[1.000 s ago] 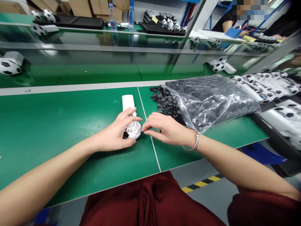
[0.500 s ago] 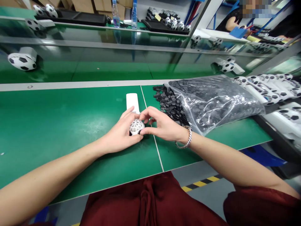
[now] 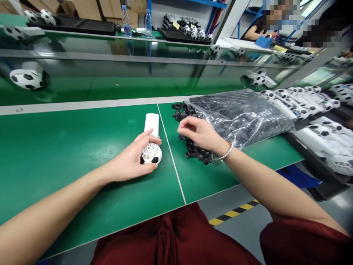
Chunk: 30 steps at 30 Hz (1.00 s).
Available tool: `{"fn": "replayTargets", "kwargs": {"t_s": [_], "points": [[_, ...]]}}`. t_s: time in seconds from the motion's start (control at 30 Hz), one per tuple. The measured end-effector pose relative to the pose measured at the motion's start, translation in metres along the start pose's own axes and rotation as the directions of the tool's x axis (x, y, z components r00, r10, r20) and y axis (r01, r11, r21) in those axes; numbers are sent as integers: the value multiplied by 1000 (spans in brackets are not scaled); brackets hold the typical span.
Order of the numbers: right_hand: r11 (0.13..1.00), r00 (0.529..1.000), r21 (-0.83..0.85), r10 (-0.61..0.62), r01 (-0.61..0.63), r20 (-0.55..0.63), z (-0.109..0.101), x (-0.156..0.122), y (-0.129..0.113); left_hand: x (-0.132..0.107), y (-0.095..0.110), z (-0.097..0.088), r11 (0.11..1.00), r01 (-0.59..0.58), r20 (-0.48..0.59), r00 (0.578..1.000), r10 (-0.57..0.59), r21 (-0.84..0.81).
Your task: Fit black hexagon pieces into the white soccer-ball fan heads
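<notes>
- On the green worktop point(image 3: 68, 147), just left of its white seam, lies the white ball-headed piece point(image 3: 151, 154), its flat handle pointing away.
- Left hand point(image 3: 129, 163): the grip is closed round the ball head, thumb over the top and fingers beneath, pinning it to the worktop.
- Right hand point(image 3: 200, 132): it hovers over the loose black pieces point(image 3: 197, 152), fingertips pinched together. I cannot tell whether a piece sits between them.
- Step, as I judge it: fetching a black piece for the ball's lattice. Next this calls for one piece lined up with an empty cell and the ball held steady.
- Count: one ball-headed piece, with two black cells showing on it; one clear bag point(image 3: 242, 114) of black pieces, too many to count; two bottles point(image 3: 126, 16) on the far shelf; finished footballs point(image 3: 309, 106) to the right, too crowded to number.
</notes>
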State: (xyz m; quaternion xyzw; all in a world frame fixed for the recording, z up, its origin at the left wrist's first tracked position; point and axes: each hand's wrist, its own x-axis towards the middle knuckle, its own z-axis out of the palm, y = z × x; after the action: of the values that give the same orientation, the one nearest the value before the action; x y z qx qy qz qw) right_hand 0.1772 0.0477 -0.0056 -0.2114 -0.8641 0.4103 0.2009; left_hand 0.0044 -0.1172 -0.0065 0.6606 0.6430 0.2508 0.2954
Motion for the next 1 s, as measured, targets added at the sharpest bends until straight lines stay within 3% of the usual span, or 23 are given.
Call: {"fn": "replayTargets", "kwargs": {"t_s": [0.07, 0.1, 0.2, 0.33, 0.47, 0.57, 0.63, 0.8, 0.9, 1.0], "points": [[970, 995, -245, -11, -13, -97, -15, -1, 7, 2, -3, -1, 999, -38, 27, 999, 38, 12], [941, 996, -340, -32, 2, -82, -20, -2, 10, 2, -3, -1, 998, -50, 23, 999, 49, 23], [841, 986, -516, -112, 161, 127, -21, -5, 14, 4, -4, 2, 997, -14, -26, 1000, 16, 74], [649, 927, -670, -166, 360, 337, -10, -6, 16, 4, -7, -3, 996, 32, -14, 999, -31, 79], [483, 889, -747, -205, 456, 410, -3, 2, 20, 3, -14, -19, 999, -8, 128, 992, 1, 52], [436, 891, -777, -230, 455, 393, 0, 8, 21, 2, -14, -29, 997, 26, 151, 988, -36, 70], [484, 901, -760, -259, 433, 348, 2, 10, 18, 1, -12, -34, 996, 45, 148, 987, -57, 81], [799, 891, -396, -388, 453, 236, 15, 6, -9, -1, -12, -46, 995, 18, 159, 987, -33, 94], [852, 889, -270, -394, 449, 233, 27, 3, -26, 0, -14, -43, 998, 10, 121, 992, -18, 60], [867, 889, -219, -404, 447, 215, 40, 5, -34, 3, -15, -33, 1000, 21, 12, 1000, -21, 19]]}}
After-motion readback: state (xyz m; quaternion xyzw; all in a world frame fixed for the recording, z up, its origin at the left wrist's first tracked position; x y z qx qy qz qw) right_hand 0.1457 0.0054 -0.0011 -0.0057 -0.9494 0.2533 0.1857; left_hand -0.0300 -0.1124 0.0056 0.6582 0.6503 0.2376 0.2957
